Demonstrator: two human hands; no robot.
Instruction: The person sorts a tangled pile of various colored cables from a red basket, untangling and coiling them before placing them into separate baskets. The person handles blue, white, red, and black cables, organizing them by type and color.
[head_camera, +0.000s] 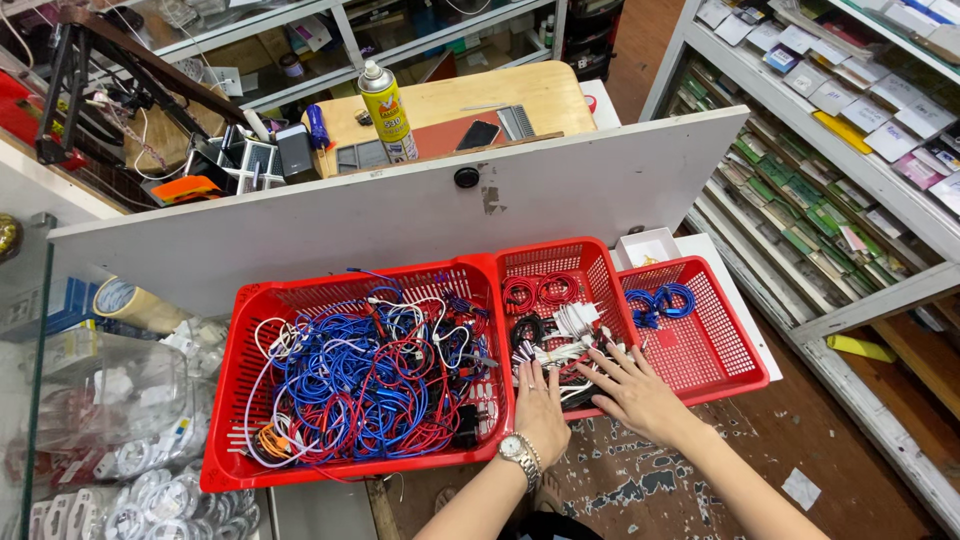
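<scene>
Both your hands rest in the middle red basket (590, 262), on a heap of coiled white and black cables (562, 340) that lies right under your fingertips. Your left hand (541, 407) lies flat, palm down, fingers straight and close together, pressing on the near edge of that heap; it grips nothing that you can see, and a metal wristwatch (516, 449) sits on its wrist. Your right hand (632, 390) lies just beside it, fingers spread wide and flat over the black and white coils, also closed on nothing. Just beyond your fingertips, at the far end of the same basket, sit neat red cable coils (543, 291). To the left of your left hand, touching the middle basket, stands a large red basket (232, 400) filled with a tangle of blue, red and white cables (365, 385). To the right of your right hand a third red basket (722, 330) holds only a few blue coiled cables (662, 301) at its far corner. Beyond all three baskets a white board (400, 210) stands on edge, and past it a wooden table (450, 105) carries a yellow spray can (386, 110) and a dark phone (478, 134). Well to your right run shelves of small packets (850, 130).
</scene>
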